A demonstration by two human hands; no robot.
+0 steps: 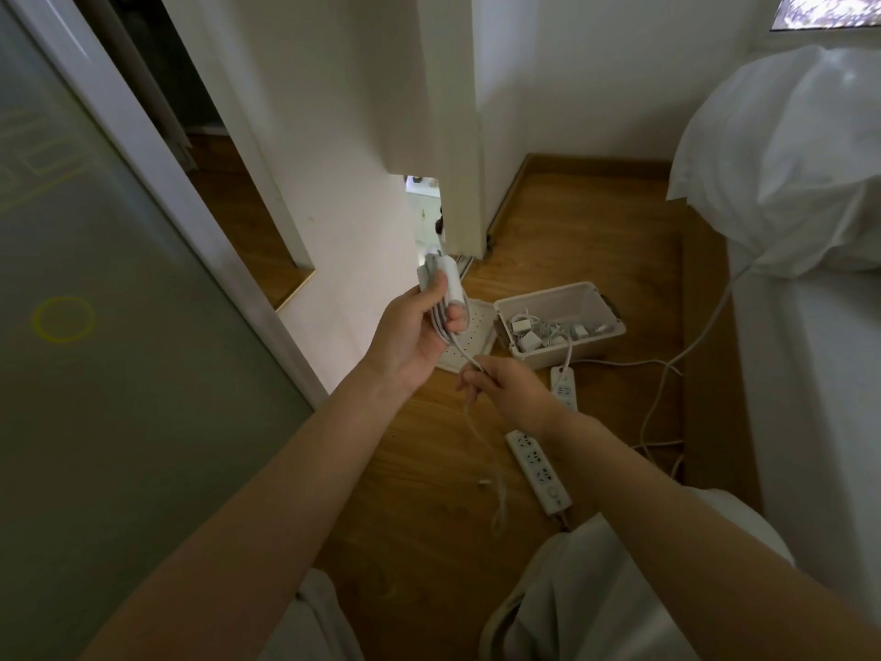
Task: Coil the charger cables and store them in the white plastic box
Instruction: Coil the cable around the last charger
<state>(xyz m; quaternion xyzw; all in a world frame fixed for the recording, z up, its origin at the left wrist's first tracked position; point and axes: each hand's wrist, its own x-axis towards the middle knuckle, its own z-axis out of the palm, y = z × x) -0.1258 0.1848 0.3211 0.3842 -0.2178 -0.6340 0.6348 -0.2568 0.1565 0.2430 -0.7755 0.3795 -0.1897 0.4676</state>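
Left hand (414, 336) raised, fingers curled round charger (448, 283) plus cable loops gathered against it: hand serves as spool. Right hand (507, 388) lower, pinching cable (467, 356) just below coil, likely feeding slack for next loop. Loose tail hangs from right hand toward floor, not yet wound. Box (548, 293) open on floor ahead, other chargers inside. Lid (469, 336) off, beside it, so drop-in looks unobstructed. Two power strips (538, 467) on floor near box, apart from coil.
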